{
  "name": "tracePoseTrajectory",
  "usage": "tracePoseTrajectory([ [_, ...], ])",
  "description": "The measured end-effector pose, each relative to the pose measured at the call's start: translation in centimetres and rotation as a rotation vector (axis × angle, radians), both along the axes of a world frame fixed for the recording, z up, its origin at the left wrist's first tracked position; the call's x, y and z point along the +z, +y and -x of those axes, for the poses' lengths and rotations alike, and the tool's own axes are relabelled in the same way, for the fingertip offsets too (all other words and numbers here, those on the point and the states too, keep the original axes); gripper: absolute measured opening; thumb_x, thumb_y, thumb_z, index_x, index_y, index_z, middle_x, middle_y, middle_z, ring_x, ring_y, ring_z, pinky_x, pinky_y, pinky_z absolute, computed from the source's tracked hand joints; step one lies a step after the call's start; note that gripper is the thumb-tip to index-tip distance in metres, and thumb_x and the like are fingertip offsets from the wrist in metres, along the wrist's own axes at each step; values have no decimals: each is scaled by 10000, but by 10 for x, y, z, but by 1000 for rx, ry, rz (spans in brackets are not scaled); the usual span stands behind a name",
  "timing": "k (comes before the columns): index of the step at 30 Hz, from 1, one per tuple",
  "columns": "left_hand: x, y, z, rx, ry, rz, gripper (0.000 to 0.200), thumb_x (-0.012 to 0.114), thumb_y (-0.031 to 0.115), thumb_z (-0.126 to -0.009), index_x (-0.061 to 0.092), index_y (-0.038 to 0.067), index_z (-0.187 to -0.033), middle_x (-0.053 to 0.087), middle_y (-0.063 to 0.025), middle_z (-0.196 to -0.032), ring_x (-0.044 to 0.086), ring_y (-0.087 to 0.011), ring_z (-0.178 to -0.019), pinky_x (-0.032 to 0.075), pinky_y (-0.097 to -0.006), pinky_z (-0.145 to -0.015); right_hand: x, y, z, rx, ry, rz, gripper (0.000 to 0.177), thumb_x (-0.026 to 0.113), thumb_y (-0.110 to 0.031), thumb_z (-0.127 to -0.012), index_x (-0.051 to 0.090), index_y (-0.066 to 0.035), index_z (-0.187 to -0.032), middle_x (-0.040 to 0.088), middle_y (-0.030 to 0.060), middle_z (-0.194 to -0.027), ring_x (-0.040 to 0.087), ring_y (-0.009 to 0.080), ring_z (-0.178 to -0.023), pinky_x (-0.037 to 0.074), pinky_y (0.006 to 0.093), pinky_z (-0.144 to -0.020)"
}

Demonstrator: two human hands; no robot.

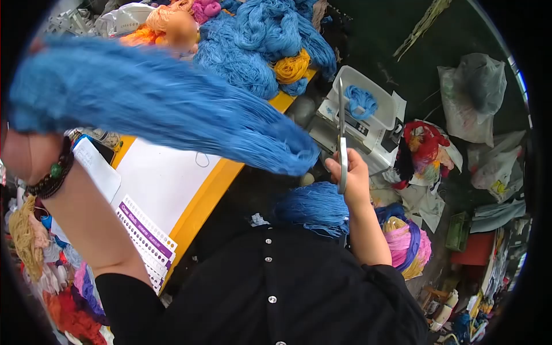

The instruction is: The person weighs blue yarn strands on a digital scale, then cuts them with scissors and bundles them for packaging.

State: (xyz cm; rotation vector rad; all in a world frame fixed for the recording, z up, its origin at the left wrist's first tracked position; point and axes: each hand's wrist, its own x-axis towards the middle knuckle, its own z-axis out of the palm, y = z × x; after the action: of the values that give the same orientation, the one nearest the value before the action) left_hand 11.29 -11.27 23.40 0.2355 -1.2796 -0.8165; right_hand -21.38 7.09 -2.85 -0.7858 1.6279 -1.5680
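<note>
A long hank of blue yarn, blurred by motion, stretches from the left side across the middle. Its far end hangs near the scissors. My left hand, with a beaded bracelet at the wrist, is at the hank's left end, closed around it, partly hidden by the yarn. On the right, my right hand is closed on a pair of metal scissors, whose blades point up, away from me. More blue yarn lies below, between my body and my right forearm.
A white table with a yellow edge bears printed cards and a heap of blue yarn. Beyond my right hand, a white tub sits on a scale. Plastic bags and colored yarn are at the right.
</note>
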Motion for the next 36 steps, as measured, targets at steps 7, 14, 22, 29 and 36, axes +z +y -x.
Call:
tracePoseTrajectory([
  [7,-201,-32,-215,-416,356,-535,627,401,140,-914,150,-41,-1459,329,-163,-1482,441,-253,-1265,250,-418,-1123,-32,7,-9,113,-2,-51,282,745,-62,-781,539,-25,-970,546,-25,-754,506,33,-665,403,177,-578],
  [14,-319,47,-243,-526,582,-687,502,444,167,-921,356,49,-1401,514,-58,-1349,576,-203,-1093,334,-435,-1072,-33,-24,-52,552,23,-328,237,686,-183,-833,529,-41,-941,526,-30,-721,470,39,-633,390,201,-556],
  [22,-320,62,-239,-517,685,-686,496,447,145,-922,367,45,-1401,533,-64,-1320,580,-200,-1051,346,-412,-1064,-54,-38,-90,633,-269,-415,380,674,-411,-850,516,-66,-834,496,-6,-645,467,79,-528,402,221,-478],
  [29,-317,58,-238,-583,683,-694,496,455,138,-914,391,61,-1400,555,-53,-1293,573,-188,-1022,259,-490,-1083,-76,-30,-81,618,-389,-488,421,638,-503,-855,490,-110,-823,490,-16,-618,468,82,-506,387,214,-461],
  [36,-319,59,-239,-512,720,-720,490,446,136,-936,367,87,-1417,578,-52,-1246,574,-197,-994,346,-448,-1037,-67,-42,-86,653,-426,-415,412,610,-512,-870,484,-121,-845,488,-12,-633,470,91,-519,362,228,-465],
])
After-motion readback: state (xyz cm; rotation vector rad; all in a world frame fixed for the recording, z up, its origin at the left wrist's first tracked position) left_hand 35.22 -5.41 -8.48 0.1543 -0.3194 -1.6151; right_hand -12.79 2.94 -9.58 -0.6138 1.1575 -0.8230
